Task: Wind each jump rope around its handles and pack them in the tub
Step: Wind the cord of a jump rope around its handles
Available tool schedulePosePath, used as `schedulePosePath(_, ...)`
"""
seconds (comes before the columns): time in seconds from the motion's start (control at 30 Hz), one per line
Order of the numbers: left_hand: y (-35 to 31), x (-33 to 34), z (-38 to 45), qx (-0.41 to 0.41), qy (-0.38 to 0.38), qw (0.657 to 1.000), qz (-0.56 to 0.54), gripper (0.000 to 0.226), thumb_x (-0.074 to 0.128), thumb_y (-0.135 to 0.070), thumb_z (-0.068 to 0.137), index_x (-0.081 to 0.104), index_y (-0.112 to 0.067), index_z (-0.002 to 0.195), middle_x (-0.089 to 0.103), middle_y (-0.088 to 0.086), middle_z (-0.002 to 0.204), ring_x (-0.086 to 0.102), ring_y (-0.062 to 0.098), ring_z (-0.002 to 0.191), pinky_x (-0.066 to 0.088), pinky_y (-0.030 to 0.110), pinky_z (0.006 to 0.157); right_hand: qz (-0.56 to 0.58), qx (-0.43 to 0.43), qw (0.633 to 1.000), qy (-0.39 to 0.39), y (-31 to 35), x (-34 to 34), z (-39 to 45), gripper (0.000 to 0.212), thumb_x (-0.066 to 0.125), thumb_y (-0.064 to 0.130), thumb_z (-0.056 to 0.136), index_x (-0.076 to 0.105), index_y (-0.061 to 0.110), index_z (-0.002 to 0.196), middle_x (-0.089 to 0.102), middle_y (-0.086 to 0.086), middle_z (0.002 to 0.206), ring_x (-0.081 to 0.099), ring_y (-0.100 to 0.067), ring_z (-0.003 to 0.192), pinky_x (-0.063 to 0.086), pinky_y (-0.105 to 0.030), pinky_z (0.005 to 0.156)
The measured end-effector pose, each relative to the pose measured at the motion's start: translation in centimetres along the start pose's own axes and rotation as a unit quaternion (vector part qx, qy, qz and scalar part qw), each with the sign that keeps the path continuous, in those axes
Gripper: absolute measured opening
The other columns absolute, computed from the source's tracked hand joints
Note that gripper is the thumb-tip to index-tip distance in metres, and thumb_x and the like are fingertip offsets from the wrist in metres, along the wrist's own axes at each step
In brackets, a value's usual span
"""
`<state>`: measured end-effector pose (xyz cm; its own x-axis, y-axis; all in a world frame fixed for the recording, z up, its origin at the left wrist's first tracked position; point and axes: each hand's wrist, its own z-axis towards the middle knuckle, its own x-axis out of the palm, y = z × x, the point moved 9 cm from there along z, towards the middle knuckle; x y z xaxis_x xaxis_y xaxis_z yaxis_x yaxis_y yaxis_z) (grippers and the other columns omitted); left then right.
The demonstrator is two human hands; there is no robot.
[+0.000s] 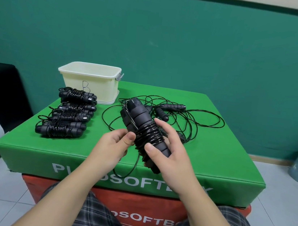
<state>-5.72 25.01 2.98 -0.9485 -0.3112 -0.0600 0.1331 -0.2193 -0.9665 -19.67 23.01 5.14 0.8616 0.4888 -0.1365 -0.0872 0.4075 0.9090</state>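
Mid-frame: right hand wraps round the paired handles of a half-wound jump rope, left hand pinches the cord beside the coils. Four wound ropes lie left of centre on the green tabletop, tub behind them at upper left. Risks: slack cord trailing into the loose rope tangle behind could snag another rope and drag it; coils may slip off if the pinch loosens; free end may unwind unless tucked
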Motion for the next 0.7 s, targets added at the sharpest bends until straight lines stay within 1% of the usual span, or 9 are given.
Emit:
schedulePosePath(0.03, 0.1, -0.6, 0.0, -0.006, -0.031, 0.999, 0.006, 0.061, 0.062, -0.069, 0.055, 0.053, -0.011, 0.071, 0.037, -0.009, 0.047, 0.026, 0.005, 0.039, 0.020, 0.018, 0.039, -0.001, 0.002, 1.000, 0.003, 0.0, 0.0, 0.0, 0.048, 0.064, 0.029, 0.078, 0.051, 0.060, 0.112, 0.067, 0.008, 0.100, 0.064, -0.006, 0.080, 0.056, -0.034, 0.077)
schedulePosePath(0.1, 0.6, -1.5, 0.0, -0.024, -0.086, 0.996, 0.010, 0.057, 0.067, -0.064, 0.057, 0.045, -0.012, 0.061, 0.036, -0.007, 0.043, 0.025, 0.007, 0.038, 0.021, 0.020, 0.040, -0.029, -0.013, 0.999, -0.017, -0.1, -0.4, 0.3, 0.043, 0.064, 0.033, 0.079, 0.052, 0.055, 0.115, 0.066, 0.010, 0.110, 0.064, -0.002, 0.097, 0.051, -0.029, 0.089)
schedulePosePath(0.17, 0.7, -1.6, -0.2, -0.035, -0.105, 0.994, -0.002, 0.058, 0.078, -0.058, 0.061, 0.041, -0.013, 0.058, 0.034, -0.010, 0.039, 0.024, 0.006, 0.037, 0.019, 0.022, 0.043, -0.090, -0.047, 0.993, -0.057, 0.3, -1.4, 0.5, 0.040, 0.064, 0.039, 0.079, 0.053, 0.059, 0.112, 0.059, 0.018, 0.118, 0.057, -0.001, 0.111, 0.044, -0.022, 0.097)
schedulePosePath(0.27, 0.6, -1.3, -0.5, -0.032, -0.104, 0.994, -0.007, 0.043, 0.066, -0.050, 0.058, 0.042, -0.014, 0.058, 0.033, -0.010, 0.036, 0.023, 0.002, 0.036, 0.018, 0.025, 0.045, -0.190, -0.116, 0.971, -0.088, 1.3, -1.8, 0.3, 0.032, 0.057, 0.040, 0.084, 0.057, 0.050, 0.114, 0.051, 0.020, 0.117, 0.050, 0.001, 0.112, 0.034, -0.009, 0.095)
schedulePosePath(0.37, 0.2, -1.3, -0.4, -0.023, -0.099, 0.995, 0.014, 0.032, 0.066, -0.041, 0.065, 0.048, -0.015, 0.058, 0.037, -0.009, 0.035, 0.026, 0.003, 0.034, 0.020, 0.024, 0.044, -0.235, -0.117, 0.962, -0.078, 1.0, -1.4, 0.4, 0.035, 0.050, 0.032, 0.092, 0.055, 0.037, 0.126, 0.045, 0.021, 0.120, 0.042, 0.009, 0.116, 0.028, -0.002, 0.095)
schedulePosePath(0.47, -0.2, -1.3, -0.5, -0.006, -0.106, 0.994, 0.037, 0.030, 0.066, -0.041, 0.063, 0.052, -0.014, 0.059, 0.040, -0.009, 0.036, 0.028, 0.003, 0.035, 0.023, 0.020, 0.041, -0.280, -0.095, 0.954, -0.045, 0.4, -0.8, 0.8, 0.057, 0.042, 0.051, 0.089, 0.042, 0.031, 0.142, 0.042, 0.013, 0.129, 0.038, 0.002, 0.124, 0.026, -0.012, 0.104)
schedulePosePath(0.53, -0.4, -1.4, -0.6, 0.004, -0.114, 0.992, 0.052, 0.033, 0.065, -0.045, 0.061, 0.053, -0.014, 0.059, 0.040, -0.008, 0.035, 0.027, 0.003, 0.036, 0.023, 0.019, 0.040, -0.332, -0.097, 0.938, -0.028, 0.1, -0.5, 0.8, 0.075, 0.051, 0.059, 0.080, 0.031, 0.032, 0.148, 0.040, 0.005, 0.137, 0.037, -0.011, 0.129, 0.029, -0.025, 0.108)
schedulePosePath(0.63, -0.6, -1.5, -0.6, 0.022, -0.112, 0.991, 0.066, 0.041, 0.064, -0.052, 0.056, 0.055, -0.012, 0.061, 0.037, -0.009, 0.037, 0.026, 0.006, 0.039, 0.022, 0.023, 0.042, -0.379, -0.113, 0.918, -0.032, -0.1, -0.3, 0.7, 0.094, 0.075, 0.042, 0.071, 0.024, 0.034, 0.149, 0.039, 0.001, 0.136, 0.042, -0.021, 0.125, 0.039, -0.038, 0.105)
schedulePosePath(0.7, -1.1, -1.1, -0.8, 0.043, -0.090, 0.993, 0.063, 0.039, 0.064, -0.049, 0.059, 0.058, -0.011, 0.065, 0.038, -0.010, 0.038, 0.026, 0.003, 0.039, 0.022, 0.019, 0.042, -0.370, -0.115, 0.920, -0.048, 0.1, -0.7, 0.7, 0.093, 0.077, 0.032, 0.069, 0.027, 0.037, 0.147, 0.040, 0.003, 0.133, 0.045, -0.018, 0.121, 0.043, -0.038, 0.101)
